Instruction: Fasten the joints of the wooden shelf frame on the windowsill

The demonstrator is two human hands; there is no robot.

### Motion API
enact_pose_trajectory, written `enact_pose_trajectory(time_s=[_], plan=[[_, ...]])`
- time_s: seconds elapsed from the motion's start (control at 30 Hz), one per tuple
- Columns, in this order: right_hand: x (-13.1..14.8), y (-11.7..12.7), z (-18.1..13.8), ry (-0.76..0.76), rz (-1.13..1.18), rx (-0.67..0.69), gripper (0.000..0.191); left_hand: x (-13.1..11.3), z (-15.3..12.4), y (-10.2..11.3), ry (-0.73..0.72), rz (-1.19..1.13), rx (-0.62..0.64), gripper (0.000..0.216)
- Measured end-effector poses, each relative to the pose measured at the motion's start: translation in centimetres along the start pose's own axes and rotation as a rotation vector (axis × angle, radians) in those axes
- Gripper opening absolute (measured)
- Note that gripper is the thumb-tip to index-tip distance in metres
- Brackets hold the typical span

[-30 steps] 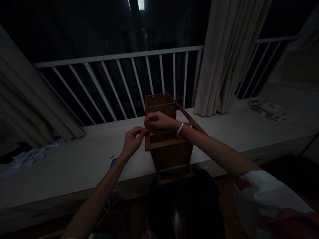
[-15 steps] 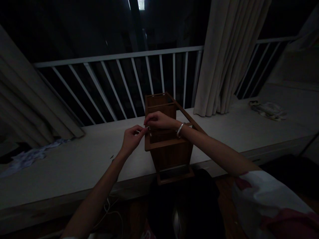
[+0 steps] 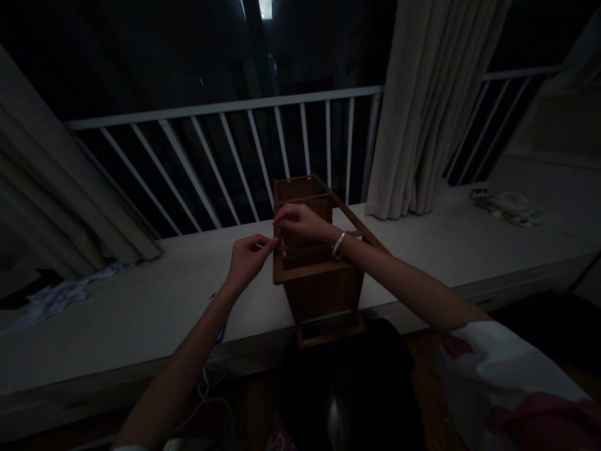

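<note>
A brown wooden box frame (image 3: 319, 288) stands on the pale ledge (image 3: 141, 313) in front of me, its open top facing up. My left hand (image 3: 246, 258) is pinched closed at the frame's upper left corner. It holds a small thin pale thing that I cannot make out in the dim light. My right hand (image 3: 300, 223), with a silver bracelet on the wrist, reaches across the frame's top. Its fingers are closed on the same small thing, fingertip to fingertip with the left hand.
A white railing (image 3: 225, 156) runs behind the ledge, with curtains at left (image 3: 51, 207) and right (image 3: 432, 106). Crumpled paper (image 3: 61, 294) lies far left and a flat bundle (image 3: 509, 207) far right. A white cable (image 3: 211, 398) hangs below the ledge.
Both hands have risen slightly at the frame's upper left corner. The right hand's fingers lifted off the frame's edge and met the left fingertips at the small pale thing.
</note>
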State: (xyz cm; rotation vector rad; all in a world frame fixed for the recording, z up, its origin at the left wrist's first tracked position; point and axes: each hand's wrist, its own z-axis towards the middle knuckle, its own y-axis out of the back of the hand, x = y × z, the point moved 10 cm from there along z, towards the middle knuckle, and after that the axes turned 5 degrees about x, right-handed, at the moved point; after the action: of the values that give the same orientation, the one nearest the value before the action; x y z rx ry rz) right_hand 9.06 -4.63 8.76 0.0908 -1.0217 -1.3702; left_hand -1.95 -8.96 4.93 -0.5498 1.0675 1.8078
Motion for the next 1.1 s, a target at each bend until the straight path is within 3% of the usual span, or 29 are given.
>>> enact_pose_trajectory(time_s=[0.3, 0.73, 1.1], plan=[[0.0, -0.4, 0.0, 0.023, -0.007, 0.03, 0.019, 1.5, 0.0, -0.3, 0.049, -0.083, 0.026, 0.02], [1.1, -1.8, -0.4, 0.069, 0.063, 0.171, 0.018, 1.3, 0.0, -0.5, 0.052, -0.161, 0.031, 0.019], [0.3, -2.9, -0.5, -0.006, 0.12, 0.263, 0.021, 2.0, -0.3, -0.6, 0.044, -0.149, 0.048, 0.019]])
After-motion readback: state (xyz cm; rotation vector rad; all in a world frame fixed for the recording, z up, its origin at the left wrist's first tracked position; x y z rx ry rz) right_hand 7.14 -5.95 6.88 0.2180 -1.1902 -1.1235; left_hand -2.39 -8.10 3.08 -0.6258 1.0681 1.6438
